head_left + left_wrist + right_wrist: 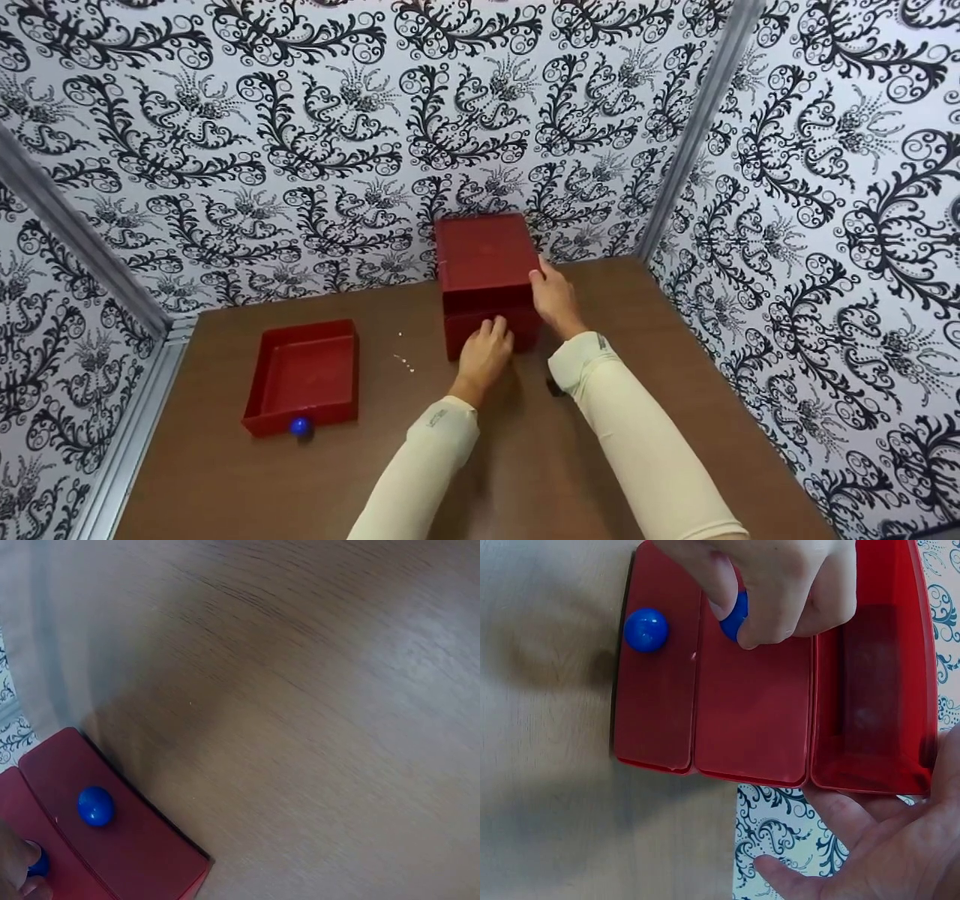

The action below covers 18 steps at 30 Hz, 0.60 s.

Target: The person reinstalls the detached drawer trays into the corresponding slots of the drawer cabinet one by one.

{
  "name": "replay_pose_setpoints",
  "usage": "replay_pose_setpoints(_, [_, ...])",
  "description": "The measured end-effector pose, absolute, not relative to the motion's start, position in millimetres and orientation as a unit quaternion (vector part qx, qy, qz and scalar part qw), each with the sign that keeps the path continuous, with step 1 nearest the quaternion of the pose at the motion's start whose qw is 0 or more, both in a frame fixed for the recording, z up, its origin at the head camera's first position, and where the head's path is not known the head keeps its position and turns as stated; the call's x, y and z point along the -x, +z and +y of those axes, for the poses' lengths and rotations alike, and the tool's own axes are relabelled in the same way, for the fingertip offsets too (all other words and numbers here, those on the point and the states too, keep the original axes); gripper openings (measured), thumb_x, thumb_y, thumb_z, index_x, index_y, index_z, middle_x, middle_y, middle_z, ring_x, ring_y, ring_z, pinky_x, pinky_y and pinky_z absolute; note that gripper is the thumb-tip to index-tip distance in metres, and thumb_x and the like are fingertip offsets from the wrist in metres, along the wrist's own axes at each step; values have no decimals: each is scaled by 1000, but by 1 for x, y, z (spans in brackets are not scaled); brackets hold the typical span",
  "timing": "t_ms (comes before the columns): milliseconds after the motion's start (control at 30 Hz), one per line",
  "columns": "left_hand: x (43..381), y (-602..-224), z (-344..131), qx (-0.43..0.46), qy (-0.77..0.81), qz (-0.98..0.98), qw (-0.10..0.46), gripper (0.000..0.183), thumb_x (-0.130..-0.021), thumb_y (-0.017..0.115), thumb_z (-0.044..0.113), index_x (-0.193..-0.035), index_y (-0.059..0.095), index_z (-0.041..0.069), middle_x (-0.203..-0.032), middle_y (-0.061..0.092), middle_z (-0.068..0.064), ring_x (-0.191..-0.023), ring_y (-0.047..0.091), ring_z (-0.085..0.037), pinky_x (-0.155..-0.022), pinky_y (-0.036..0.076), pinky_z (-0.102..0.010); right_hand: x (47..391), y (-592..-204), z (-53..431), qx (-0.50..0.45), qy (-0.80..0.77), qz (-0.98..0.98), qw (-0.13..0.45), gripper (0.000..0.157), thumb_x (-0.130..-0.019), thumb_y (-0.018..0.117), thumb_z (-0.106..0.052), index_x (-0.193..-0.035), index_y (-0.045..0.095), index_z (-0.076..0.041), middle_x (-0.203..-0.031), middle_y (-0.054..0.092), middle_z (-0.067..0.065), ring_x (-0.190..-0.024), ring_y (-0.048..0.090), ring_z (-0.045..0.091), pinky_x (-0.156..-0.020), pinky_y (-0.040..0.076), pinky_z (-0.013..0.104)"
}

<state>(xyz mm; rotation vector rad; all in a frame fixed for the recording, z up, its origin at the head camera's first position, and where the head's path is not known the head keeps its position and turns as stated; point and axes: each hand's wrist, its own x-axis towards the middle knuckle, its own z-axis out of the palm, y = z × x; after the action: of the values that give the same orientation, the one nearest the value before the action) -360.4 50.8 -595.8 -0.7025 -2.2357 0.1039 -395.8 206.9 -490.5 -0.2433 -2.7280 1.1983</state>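
A small red drawer box (487, 255) stands against the back wall. My left hand (486, 354) is at its front, and its thumb and fingers pinch the blue knob (736, 617) of the middle drawer (754, 712). Below that, the bottom drawer (656, 705) bears its own blue knob (96, 806). Both of these drawers look pushed in. Above them the top compartment (866, 682) is a bare slot. Against the box's right side rests my right hand (556, 300), its fingers spread along the wall, its thumb near the top edge.
A pulled-out red drawer (311, 375) lies on the wooden table (217, 472) at the left, its blue knob (301, 427) facing forward. Small pale specks (405, 363) lie between it and the box. Patterned walls (322, 150) enclose the back and sides.
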Motion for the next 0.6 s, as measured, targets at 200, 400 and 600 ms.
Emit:
replay_pose_setpoints(200, [360,-596,51,270,37,-881,387,19,-95,57,9,-93,76,13,-110,64,-10,-87,64,-22,-63,58,-29,398,-494,206,81,393,-912,89,56,-105,39,-35,-158,38,-18,-159,45,8,-143,46,38,-120,35,49])
replay_pose_setpoints(400, [355,-593,47,272,44,-887,370,20,-95,57,9,-97,77,11,-110,63,-9,-88,64,-23,-66,59,-29,399,-494,206,80,390,-913,87,56,-105,38,-35,-159,38,-19,-159,45,9,-142,47,38,-119,36,50])
replay_pose_setpoints(600, [344,-594,26,285,76,-873,388,28,-94,61,19,-118,74,12,-114,68,-7,-95,65,-25,-75,59,-36,400,-494,207,83,388,-914,83,56,-106,37,-36,-159,36,-20,-160,44,9,-144,45,37,-121,34,49])
